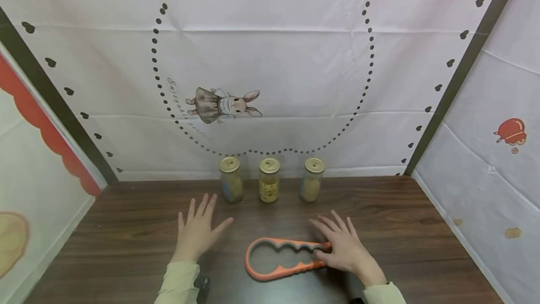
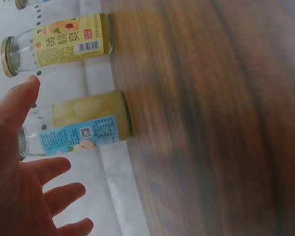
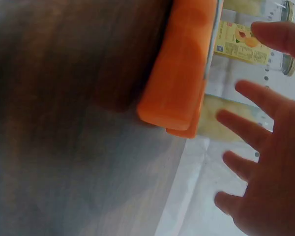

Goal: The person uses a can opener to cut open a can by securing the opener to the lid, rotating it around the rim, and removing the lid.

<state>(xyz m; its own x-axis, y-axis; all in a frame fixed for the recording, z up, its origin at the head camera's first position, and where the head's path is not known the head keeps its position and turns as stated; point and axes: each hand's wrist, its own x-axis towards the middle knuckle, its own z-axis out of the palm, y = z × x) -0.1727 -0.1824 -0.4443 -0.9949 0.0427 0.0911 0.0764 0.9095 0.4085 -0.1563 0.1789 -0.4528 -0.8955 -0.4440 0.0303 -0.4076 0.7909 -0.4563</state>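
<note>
An orange multi-ring jar opener (image 1: 280, 259) lies flat near the table's front edge. My right hand (image 1: 342, 247) rests with fingers spread on its narrow right end, gripping nothing. My left hand (image 1: 198, 232) lies flat and spread on the wood to the left of the opener, apart from it. Three gold-lidded jars stand in a row beyond the hands: a blue-labelled jar (image 1: 231, 179), a yellow-labelled jar (image 1: 269, 180) and a third jar (image 1: 311, 180). The left wrist view shows my left hand (image 2: 24, 191) near the blue-labelled jar (image 2: 88, 127). The right wrist view shows the opener (image 3: 182, 73) beside my right hand (image 3: 270, 167).
The dark wooden table (image 1: 401, 229) is enclosed by white fabric walls, with a rabbit print (image 1: 223, 103) on the back one directly behind the jars. Side panels stand close at left and right. Bare wood lies on both sides of the hands.
</note>
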